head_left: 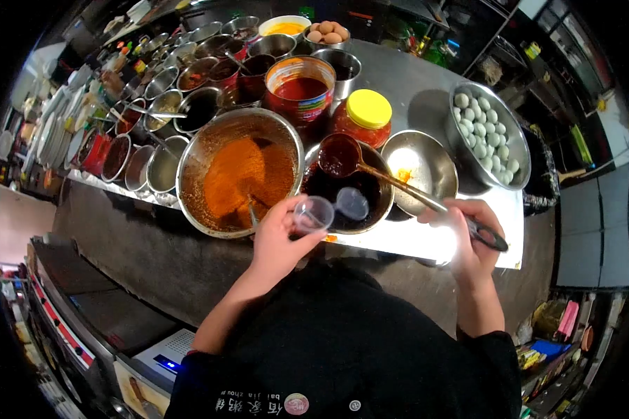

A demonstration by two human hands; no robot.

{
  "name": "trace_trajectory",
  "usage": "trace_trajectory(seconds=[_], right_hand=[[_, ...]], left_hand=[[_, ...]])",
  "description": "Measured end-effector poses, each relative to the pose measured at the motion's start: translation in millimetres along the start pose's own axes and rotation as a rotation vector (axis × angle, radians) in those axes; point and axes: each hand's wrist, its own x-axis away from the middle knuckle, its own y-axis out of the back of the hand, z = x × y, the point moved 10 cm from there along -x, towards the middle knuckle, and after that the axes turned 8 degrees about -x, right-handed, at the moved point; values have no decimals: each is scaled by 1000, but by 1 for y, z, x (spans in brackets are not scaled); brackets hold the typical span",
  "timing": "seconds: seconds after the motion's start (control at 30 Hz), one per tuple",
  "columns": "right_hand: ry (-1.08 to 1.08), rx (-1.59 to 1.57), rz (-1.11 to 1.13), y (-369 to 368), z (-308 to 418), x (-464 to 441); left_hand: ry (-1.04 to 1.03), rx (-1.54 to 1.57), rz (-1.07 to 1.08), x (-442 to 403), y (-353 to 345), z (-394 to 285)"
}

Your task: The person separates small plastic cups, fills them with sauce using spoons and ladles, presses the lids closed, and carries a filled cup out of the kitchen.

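My left hand is closed around a small clear plastic cup. The cup's round clear lid hangs open on its right side, above a bowl of dark liquid. In my right hand is the long handle of a ladle. Dark red sauce fills the ladle's scoop, which is over the far part of that bowl, up and to the right of the cup. A large steel bowl of orange-red powder stands left of the cup, with a utensil in it. Right of the dark liquid sits a shallow steel bowl with an orange smear.
Behind the bowls stand an open can of red sauce and a yellow-lidded jar. A basin of pale eggs is at the right, brown eggs at the back. Several seasoning pots crowd the left of the steel table.
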Motion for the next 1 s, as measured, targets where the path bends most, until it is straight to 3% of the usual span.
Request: trace_trajectory(seconds=[0.13,0.27,0.4,0.47,0.53,0.57,0.73,0.87,1.0], right_hand=[[150,149,227,-24,34,16],[414,303,376,-45,52,41],[534,371,522,-63,66,57],[420,340,607,-64,56,61],[624,364,549,-65,69,66],[626,364,549,-64,70,67],[471,359,435,-43,55,58],[324,143,332,-25,31,51],[404,263,389,-26,31,57]], left_hand=[[51,-27,-64,-17,-4,4],[-38,13,-150,-14,-1,-8],[-132,75,-166,-10,0,-18],[-150,84,-151,-8,-2,-20],[-129,52,-159,-8,-1,-15],[-130,52,-160,-7,-1,-15],[-140,73,-203,-6,1,-21],[-146,18,-247,-4,4,-25],[-149,-3,-218,-7,0,-25]])
